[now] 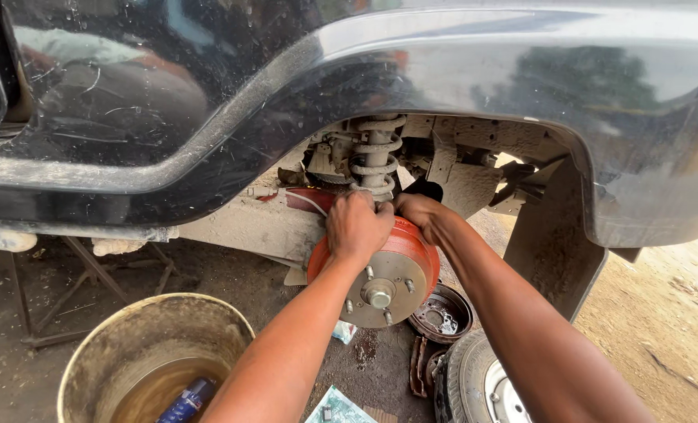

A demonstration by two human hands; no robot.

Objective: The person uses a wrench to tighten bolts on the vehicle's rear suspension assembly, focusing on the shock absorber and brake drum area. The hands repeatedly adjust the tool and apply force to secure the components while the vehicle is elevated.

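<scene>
Two bare hands work in the wheel arch: the left hand (357, 225) and the right hand (416, 208), both on one red-orange brake drum (412, 244). One grey metal hub flange (383, 291) faces near, with four studs showing and one centre cap. One coil spring (378, 155) stands far behind. One old removed brake drum (441, 314) lies on the ground to the right. One tyre with its wheel (478, 384) lies near right. One dirty round bucket (155, 356) sits near left, holding one blue bottle (186, 399).
</scene>
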